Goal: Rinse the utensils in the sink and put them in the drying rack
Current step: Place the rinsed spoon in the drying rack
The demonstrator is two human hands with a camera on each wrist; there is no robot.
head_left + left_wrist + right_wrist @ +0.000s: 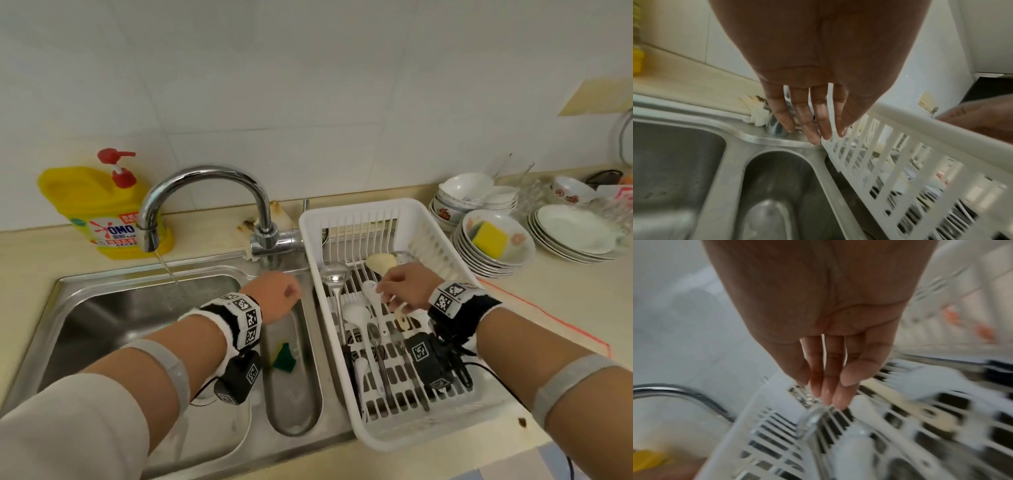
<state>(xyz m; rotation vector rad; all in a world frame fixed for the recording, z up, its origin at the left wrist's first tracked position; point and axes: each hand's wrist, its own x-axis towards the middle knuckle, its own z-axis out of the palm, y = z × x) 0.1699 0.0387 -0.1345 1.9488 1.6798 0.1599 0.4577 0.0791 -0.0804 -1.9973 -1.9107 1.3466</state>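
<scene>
since both hands hang with loose fingers and hold nothing, the right hand [406, 286] low over the utensils [373, 329] in the drying rack [346, 209] and the left hand [274, 296] above the sink [102, 308], a bump could knock the ladle [334, 274] out; the wrist views are blurry, so maybe not, and the tap [202, 192] may waste water.

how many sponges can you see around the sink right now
2: a yellow sponge lying in the top bowl of the stack right of the drying rack, and a green and yellow sponge in the sink's narrow middle basin.

Left hand [818, 68] empty, fingers [807, 123] straight, beside drying rack [900, 116], above sink [777, 186]
</scene>
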